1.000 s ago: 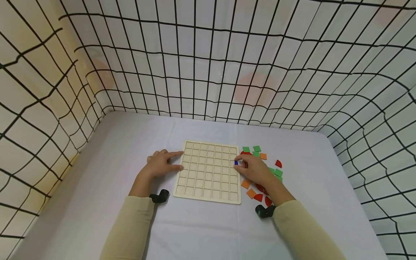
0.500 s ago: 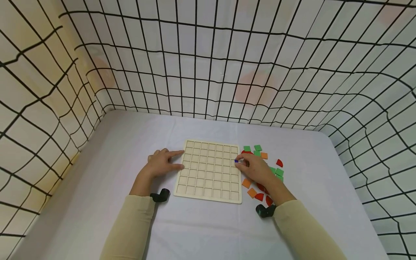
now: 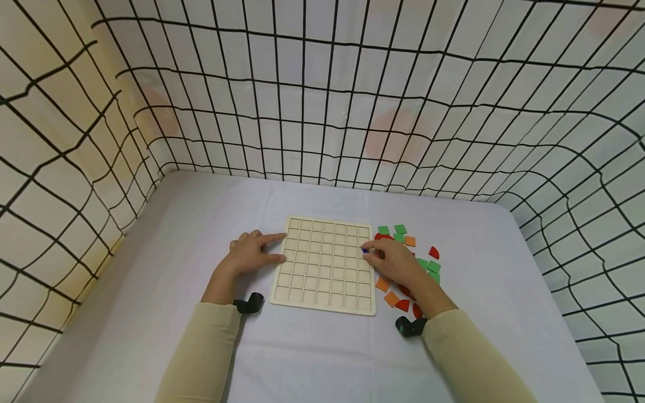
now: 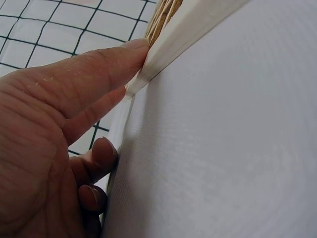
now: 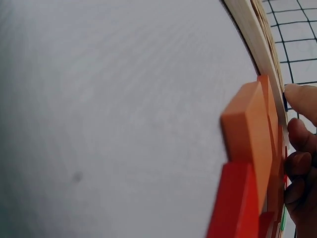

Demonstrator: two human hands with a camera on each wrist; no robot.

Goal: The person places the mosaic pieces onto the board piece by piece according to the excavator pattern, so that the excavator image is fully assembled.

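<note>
The left hand [image 3: 248, 254], thumb and forefinger straight, touches one grid board's [image 3: 323, 272] left edge; the right hand [image 3: 398, 260] pinches one blue piece [image 3: 365, 251] at the board's right edge. Beyond show three orange squares [image 3: 383, 284], six green squares [image 3: 400, 229], and partly hidden red pieces [image 3: 434, 253].

The bench [image 3: 302, 358] is covered with a white cloth [image 3: 332, 336] that shows shallow creases; its far corners are rounded. A black wire grid [image 3: 304, 39] borders the far, left and right sides. A pale backing [image 3: 317, 61] stands behind the grid, with faint pink patches [image 3: 395, 144] visible at the far side and yellow tinting at left. Illumination is diffuse; shadows are soft
</note>
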